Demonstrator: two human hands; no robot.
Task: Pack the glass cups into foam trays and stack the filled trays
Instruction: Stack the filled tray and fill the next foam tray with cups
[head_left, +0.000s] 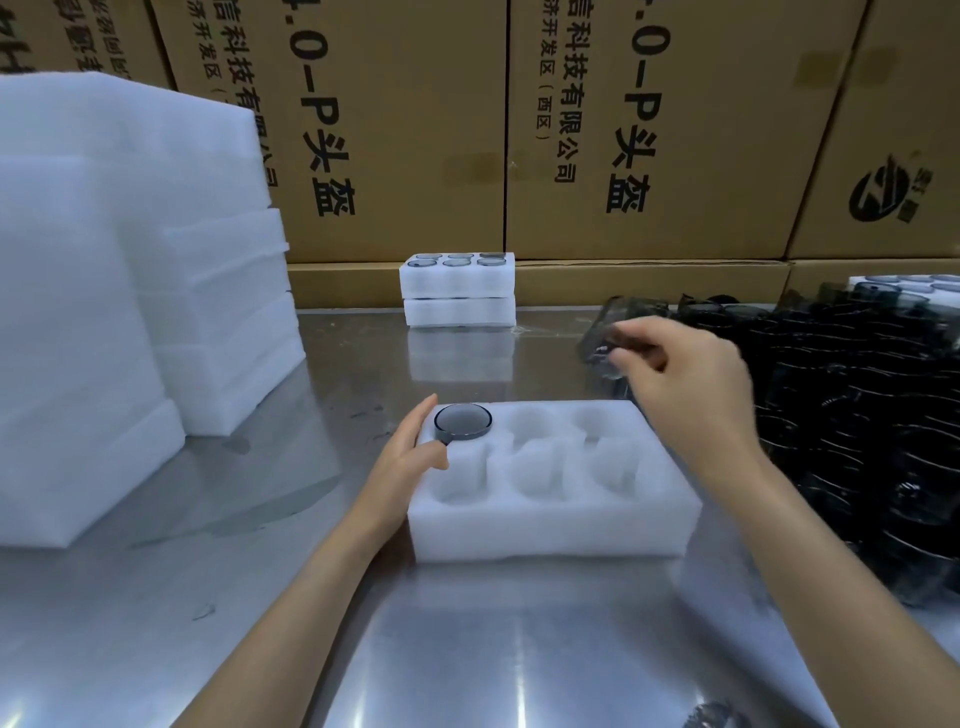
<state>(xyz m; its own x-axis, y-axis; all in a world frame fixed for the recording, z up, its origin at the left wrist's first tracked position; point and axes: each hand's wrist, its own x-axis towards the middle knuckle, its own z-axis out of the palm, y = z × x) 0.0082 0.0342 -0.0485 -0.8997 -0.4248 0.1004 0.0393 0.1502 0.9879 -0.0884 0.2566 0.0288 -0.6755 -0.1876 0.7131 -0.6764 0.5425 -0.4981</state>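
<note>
White foam tray (550, 512), 6 round pockets in 2 rows of 3, lay on the steel table (260, 597) in the head view, near centre. 1 smoky glass cup (462, 422) sat in the far-left pocket, rim just above the foam; the other 5 pockets held nothing.

Left hand (408, 454): rested against the tray's left end, fingers straight and relaxed, thumb lying on the foam just beside the seated cup; it gripped nothing.

Right hand (685, 379): raised above the tray's far-right corner, fingertips curled and pinching a second glass cup (610, 332), tilted and blurred, clear of the tray.

Loose dark glass cups (872, 410): a large heap on the table's right side, individual pieces hard to separate.

Filled trays, stacked (458, 291): 2 high at the far edge of the table, against the cartons; 6 cup rims showed in the top tray. The lower tray's contents could not be seen.

Further filled tray (909, 283): partly visible behind the heap, far right.

Empty foam stock (104, 291): tall white piles on the table's left side, well apart from the working tray.

Cardboard cartons (649, 130): brown, printed with black characters, forming the back wall.
</note>
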